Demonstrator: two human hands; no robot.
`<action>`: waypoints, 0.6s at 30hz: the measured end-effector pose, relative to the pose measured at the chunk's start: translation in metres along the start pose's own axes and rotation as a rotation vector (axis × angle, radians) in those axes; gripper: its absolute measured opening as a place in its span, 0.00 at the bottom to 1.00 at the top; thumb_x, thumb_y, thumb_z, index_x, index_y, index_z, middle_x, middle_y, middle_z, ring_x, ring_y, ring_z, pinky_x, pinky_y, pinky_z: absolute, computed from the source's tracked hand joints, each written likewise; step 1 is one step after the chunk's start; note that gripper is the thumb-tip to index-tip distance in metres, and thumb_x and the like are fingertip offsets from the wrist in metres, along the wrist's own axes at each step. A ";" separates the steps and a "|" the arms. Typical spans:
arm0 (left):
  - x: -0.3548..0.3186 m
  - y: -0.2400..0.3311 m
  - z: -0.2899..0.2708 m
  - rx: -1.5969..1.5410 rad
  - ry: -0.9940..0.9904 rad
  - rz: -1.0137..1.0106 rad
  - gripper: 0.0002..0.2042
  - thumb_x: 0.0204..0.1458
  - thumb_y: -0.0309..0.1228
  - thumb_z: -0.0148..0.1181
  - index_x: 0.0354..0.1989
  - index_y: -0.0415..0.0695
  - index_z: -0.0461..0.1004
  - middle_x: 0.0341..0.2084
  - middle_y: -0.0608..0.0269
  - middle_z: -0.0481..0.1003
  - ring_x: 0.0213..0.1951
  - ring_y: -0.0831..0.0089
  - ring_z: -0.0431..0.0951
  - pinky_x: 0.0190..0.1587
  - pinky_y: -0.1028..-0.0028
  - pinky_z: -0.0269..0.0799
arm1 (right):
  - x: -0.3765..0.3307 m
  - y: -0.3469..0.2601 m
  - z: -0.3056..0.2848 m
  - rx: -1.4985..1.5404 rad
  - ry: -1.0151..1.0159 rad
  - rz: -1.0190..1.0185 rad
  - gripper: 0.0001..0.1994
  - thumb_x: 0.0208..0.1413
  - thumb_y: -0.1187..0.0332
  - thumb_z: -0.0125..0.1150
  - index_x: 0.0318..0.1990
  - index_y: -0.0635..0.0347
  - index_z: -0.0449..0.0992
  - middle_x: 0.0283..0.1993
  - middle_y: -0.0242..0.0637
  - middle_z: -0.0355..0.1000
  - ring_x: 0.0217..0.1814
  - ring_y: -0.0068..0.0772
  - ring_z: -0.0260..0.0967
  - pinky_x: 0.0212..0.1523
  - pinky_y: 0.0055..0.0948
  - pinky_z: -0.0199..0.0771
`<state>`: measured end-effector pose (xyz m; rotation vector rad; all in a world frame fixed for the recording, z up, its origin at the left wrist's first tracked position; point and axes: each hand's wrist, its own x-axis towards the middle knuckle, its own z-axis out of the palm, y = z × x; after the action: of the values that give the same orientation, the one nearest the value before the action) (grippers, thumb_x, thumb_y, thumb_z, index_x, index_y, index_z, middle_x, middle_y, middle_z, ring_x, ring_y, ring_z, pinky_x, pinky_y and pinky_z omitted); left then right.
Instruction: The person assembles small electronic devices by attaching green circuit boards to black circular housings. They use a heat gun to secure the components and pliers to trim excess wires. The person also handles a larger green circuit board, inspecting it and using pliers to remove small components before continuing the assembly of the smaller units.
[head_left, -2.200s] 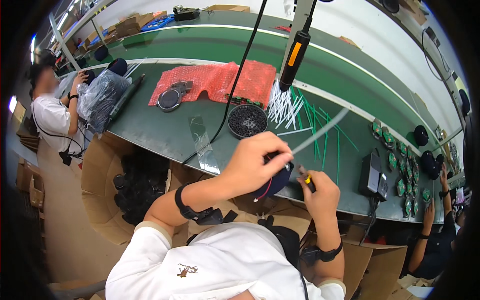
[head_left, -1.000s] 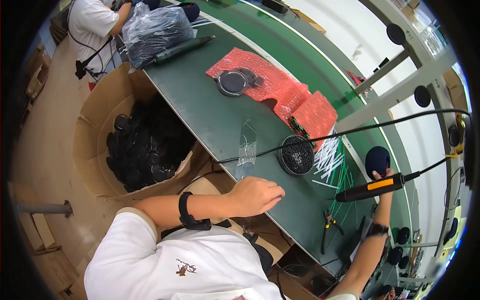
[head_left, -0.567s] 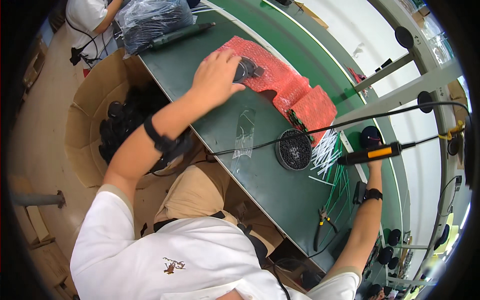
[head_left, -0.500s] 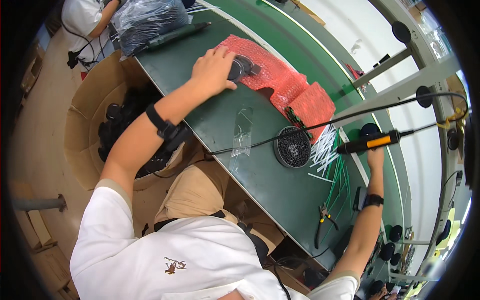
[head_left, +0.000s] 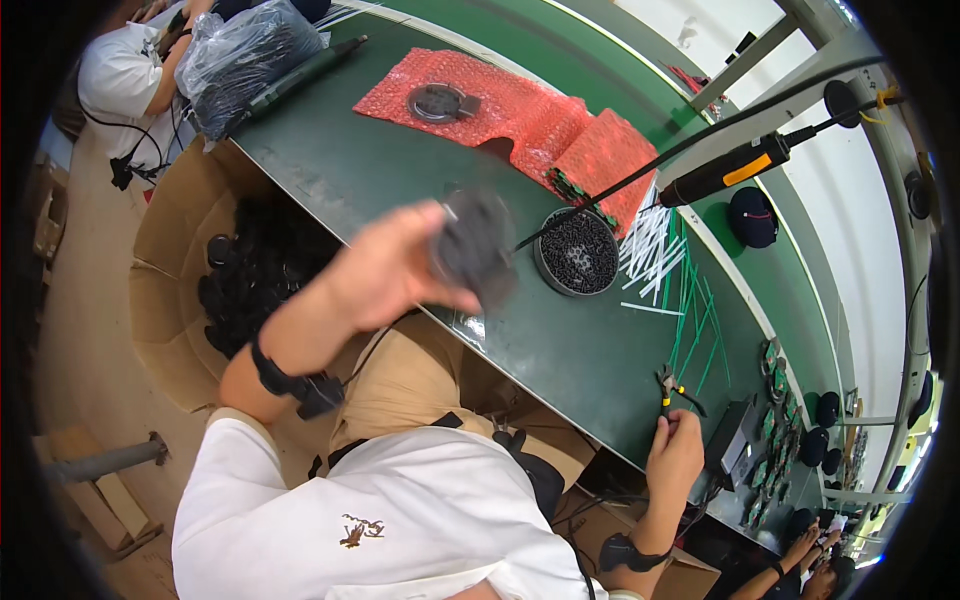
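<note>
My left hand (head_left: 385, 265) is closed on a dark round plastic part (head_left: 475, 250), held above the near side of the bench; motion blurs both. A similar round black part (head_left: 436, 103) lies on the red bubble wrap (head_left: 545, 125) farther back. At the right near edge, my right hand (head_left: 677, 450) has its fingers closed on a handle of the small cutting pliers (head_left: 670, 382), whose jaws point away from me. The other yellow-and-black handle sticks out beside the fingers.
A round tin of small black screws (head_left: 577, 255) stands mid-bench, beside white strips (head_left: 650, 260) and green ones (head_left: 690, 330). An electric screwdriver (head_left: 725, 172) hangs on its cable. Left, a cardboard box (head_left: 165, 250) holds black parts. Circuit boards (head_left: 770, 440) lie right. Another person (head_left: 125, 75) works far left.
My left hand has lifted a round part off the bubble wrap and brought it toward me. My right hand has left the screwdriver and come down to the pliers.
</note>
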<state>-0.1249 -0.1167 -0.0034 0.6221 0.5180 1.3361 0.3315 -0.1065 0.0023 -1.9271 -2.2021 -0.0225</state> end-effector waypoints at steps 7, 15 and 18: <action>0.024 -0.085 0.072 0.356 -0.012 -0.311 0.18 0.71 0.36 0.50 0.63 0.37 0.67 0.52 0.53 0.76 0.53 0.65 0.80 0.49 0.59 0.83 | 0.032 0.032 0.012 -0.060 0.172 0.051 0.06 0.61 0.71 0.65 0.41 0.63 0.75 0.33 0.43 0.75 0.35 0.44 0.75 0.39 0.39 0.74; 0.064 -0.006 0.059 1.583 0.285 0.746 0.08 0.60 0.28 0.60 0.42 0.38 0.81 0.32 0.48 0.80 0.37 0.51 0.82 0.41 0.61 0.77 | 0.081 -0.040 -0.020 0.793 -0.013 0.071 0.07 0.61 0.75 0.60 0.44 0.68 0.78 0.37 0.45 0.80 0.33 0.34 0.78 0.37 0.31 0.76; 0.150 0.028 0.034 1.600 0.321 0.561 0.12 0.60 0.33 0.59 0.37 0.36 0.82 0.27 0.48 0.81 0.30 0.52 0.81 0.38 0.59 0.76 | 0.106 -0.074 -0.060 0.281 0.032 -0.049 0.07 0.58 0.74 0.58 0.41 0.65 0.80 0.32 0.48 0.80 0.32 0.43 0.79 0.37 0.34 0.77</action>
<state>-0.0975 0.0305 0.0416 1.9566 1.8125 1.3206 0.2556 -0.0222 0.0888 -1.7094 -2.1016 0.2335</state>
